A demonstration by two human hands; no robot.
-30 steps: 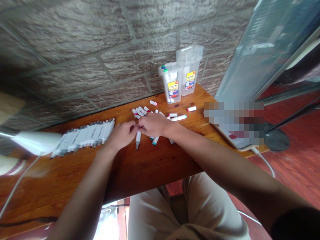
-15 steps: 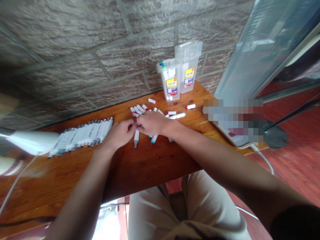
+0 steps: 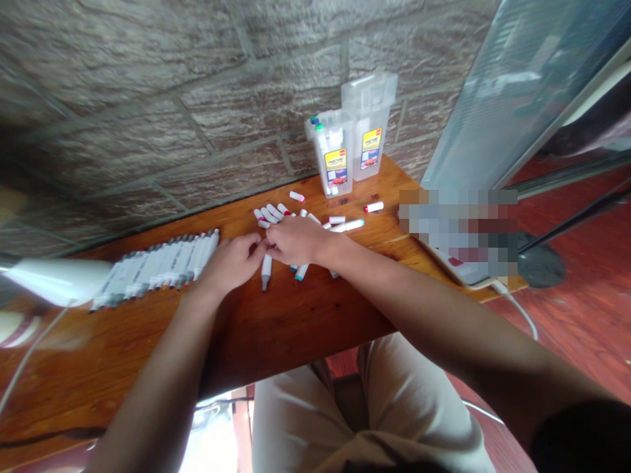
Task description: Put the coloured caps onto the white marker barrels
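Note:
My left hand [image 3: 237,261] and my right hand [image 3: 298,240] meet over the table, fingertips pinched together at the upper end of a white marker [image 3: 267,265]. Its grey tapered end points toward me; the other end is hidden under my fingers. Both hands are closed. Beyond my right hand lie several white caps with pink and red rims, one of them a pink-ended cap [image 3: 296,196]. Under and beside that hand are loose markers, including a teal-ended marker [image 3: 302,272] and a light-blue-ended marker [image 3: 348,226].
A row of white markers [image 3: 158,266] lies to the left, near a white lamp [image 3: 62,279]. Two clear plastic cases stand against the stone wall: a case with some markers [image 3: 336,177] and a taller case [image 3: 371,157]. A red-ended cap [image 3: 374,207] lies near a blurred-out device [image 3: 456,246] at the right.
The view has shifted slightly, so everything sits a little further left and higher. My hands stay together at the marker with no clear movement.

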